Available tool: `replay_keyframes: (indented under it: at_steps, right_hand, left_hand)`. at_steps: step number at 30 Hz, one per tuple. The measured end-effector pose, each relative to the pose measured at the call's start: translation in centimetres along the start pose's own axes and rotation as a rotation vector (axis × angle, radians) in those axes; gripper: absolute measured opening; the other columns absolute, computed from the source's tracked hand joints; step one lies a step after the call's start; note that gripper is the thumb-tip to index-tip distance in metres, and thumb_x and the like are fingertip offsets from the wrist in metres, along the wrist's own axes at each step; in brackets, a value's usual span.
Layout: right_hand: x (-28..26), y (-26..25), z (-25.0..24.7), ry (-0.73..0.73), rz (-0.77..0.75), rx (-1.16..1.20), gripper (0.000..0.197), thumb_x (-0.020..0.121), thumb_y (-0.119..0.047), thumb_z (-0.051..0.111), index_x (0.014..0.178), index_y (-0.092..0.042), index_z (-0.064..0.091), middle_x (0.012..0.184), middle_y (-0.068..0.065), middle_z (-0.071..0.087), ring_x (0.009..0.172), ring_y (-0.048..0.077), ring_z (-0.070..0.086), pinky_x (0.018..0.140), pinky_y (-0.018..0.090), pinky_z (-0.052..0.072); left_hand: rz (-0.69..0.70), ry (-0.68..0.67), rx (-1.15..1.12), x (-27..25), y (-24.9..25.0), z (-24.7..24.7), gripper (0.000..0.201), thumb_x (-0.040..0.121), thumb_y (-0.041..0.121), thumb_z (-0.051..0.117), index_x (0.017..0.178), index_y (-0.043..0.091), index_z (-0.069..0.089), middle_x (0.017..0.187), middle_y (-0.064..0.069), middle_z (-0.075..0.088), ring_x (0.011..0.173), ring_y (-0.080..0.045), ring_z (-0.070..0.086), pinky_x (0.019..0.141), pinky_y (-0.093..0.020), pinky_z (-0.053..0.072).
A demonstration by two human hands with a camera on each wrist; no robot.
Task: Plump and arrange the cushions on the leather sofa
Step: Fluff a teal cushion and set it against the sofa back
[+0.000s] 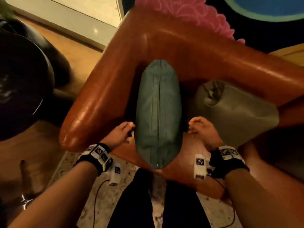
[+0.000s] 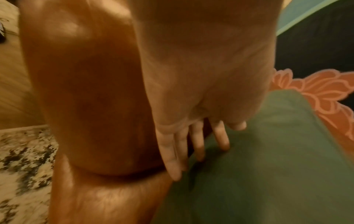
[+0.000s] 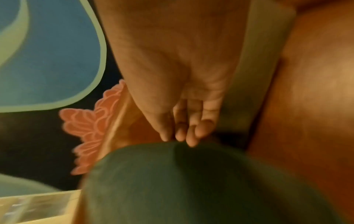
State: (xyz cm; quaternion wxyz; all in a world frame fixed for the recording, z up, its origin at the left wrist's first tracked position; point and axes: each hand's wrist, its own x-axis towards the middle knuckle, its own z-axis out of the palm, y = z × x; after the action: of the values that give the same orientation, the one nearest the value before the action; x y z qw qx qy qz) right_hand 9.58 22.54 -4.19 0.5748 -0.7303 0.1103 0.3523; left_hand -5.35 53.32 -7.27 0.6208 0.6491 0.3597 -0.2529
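A dark green cushion (image 1: 158, 112) stands on its edge on the seat of the brown leather sofa (image 1: 181, 46), seam facing up. My left hand (image 1: 121, 132) is at its left side; in the left wrist view the straight fingers (image 2: 191, 144) touch the green cushion (image 2: 268, 166) beside the armrest (image 2: 91, 91). My right hand (image 1: 202, 129) is at the cushion's right side, fingers extended together. In the right wrist view the fingertips (image 3: 184, 136) reach the green cushion (image 3: 191, 189). An olive cushion (image 1: 235, 109) leans against the backrest to the right.
The sofa's left armrest (image 1: 98, 99) runs close beside the green cushion. A large black rounded object (image 1: 21, 83) stands on the wooden floor at left. A speckled rug (image 1: 98, 195) lies under my dark-trousered legs (image 1: 148, 203). A pink flower shape (image 1: 189, 10) shows behind the sofa.
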Motion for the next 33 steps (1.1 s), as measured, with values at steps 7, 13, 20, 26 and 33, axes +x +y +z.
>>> replay_keyframes:
  at_steps: [7,13,20,26,33]
  right_hand:
    - [1.7,5.2,0.9,-0.039,0.254,0.104,0.058,0.098,0.004,0.050,0.150,-0.021,0.039,0.138,0.006,0.049,0.125,0.026,0.052,0.092,0.041,0.055]
    - [3.0,6.6,4.0,-0.194,0.372,0.212,0.055,0.100,0.001,0.047,0.147,-0.027,0.044,0.140,0.010,0.059,0.126,0.030,0.058,0.102,0.047,0.051]
    - [1.4,6.0,9.6,-0.041,0.409,0.371,0.047,0.099,-0.002,0.044,0.144,-0.016,0.044,0.135,0.013,0.058,0.108,0.031,0.065,0.071,0.039,0.059]
    - [0.7,5.0,11.0,0.069,0.398,0.334,0.032,0.099,0.008,0.040,0.127,0.000,0.054,0.109,0.024,0.066,0.078,0.030,0.070,0.056,0.031,0.060]
    - [1.3,1.5,11.6,0.174,-0.001,-0.555,0.063,0.086,-0.003,0.051,0.148,-0.009,0.039,0.137,0.023,0.055,0.128,0.039,0.052,0.103,0.041,0.045]
  left_hand:
    - [-0.052,-0.146,-0.130,4.3,1.4,-3.2,0.049,0.105,0.019,0.050,0.148,0.041,0.040,0.139,0.004,0.051,0.114,-0.026,0.055,0.093,-0.053,0.053]
    - [-0.081,-0.197,-0.107,5.7,3.3,-2.5,0.051,0.104,0.013,0.050,0.145,0.043,0.043,0.124,0.000,0.063,0.106,-0.026,0.059,0.092,-0.057,0.053]
    - [0.062,-0.044,-0.085,5.0,5.6,1.3,0.038,0.103,0.023,0.054,0.141,0.029,0.055,0.123,0.002,0.069,0.106,-0.013,0.066,0.095,-0.030,0.055]
    - [0.111,-0.101,0.200,2.7,10.0,-1.7,0.042,0.103,0.035,0.051,0.143,0.024,0.054,0.129,0.002,0.061,0.109,-0.009,0.057,0.080,-0.016,0.048]
    - [-0.163,-0.097,-0.084,-4.2,0.5,-2.4,0.078,0.074,0.056,0.079,0.137,0.020,0.050,0.130,-0.006,0.067,0.106,-0.026,0.070,0.082,-0.037,0.061]
